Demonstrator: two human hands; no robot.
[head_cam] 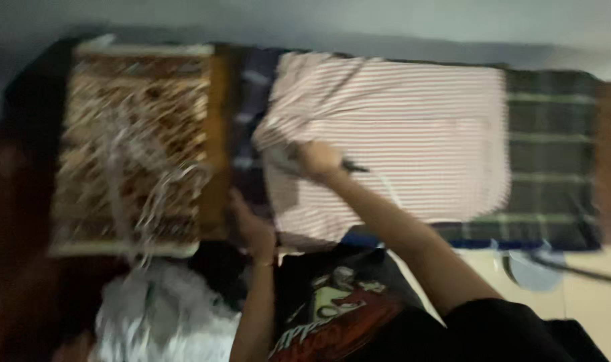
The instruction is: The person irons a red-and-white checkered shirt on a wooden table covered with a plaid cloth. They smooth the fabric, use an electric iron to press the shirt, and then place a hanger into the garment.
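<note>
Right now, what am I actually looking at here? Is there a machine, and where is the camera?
No machine: these are a person's two bare hands, filmed by a camera worn on their head, looking down. The picture is blurred. A striped pink-and-white garment lies spread over a dark plaid cloth. The right hand rests on the garment and seems to grip a dark, slim object; I cannot tell what. The left hand touches the garment's near edge. A brown patterned mat lies to the left.
</note>
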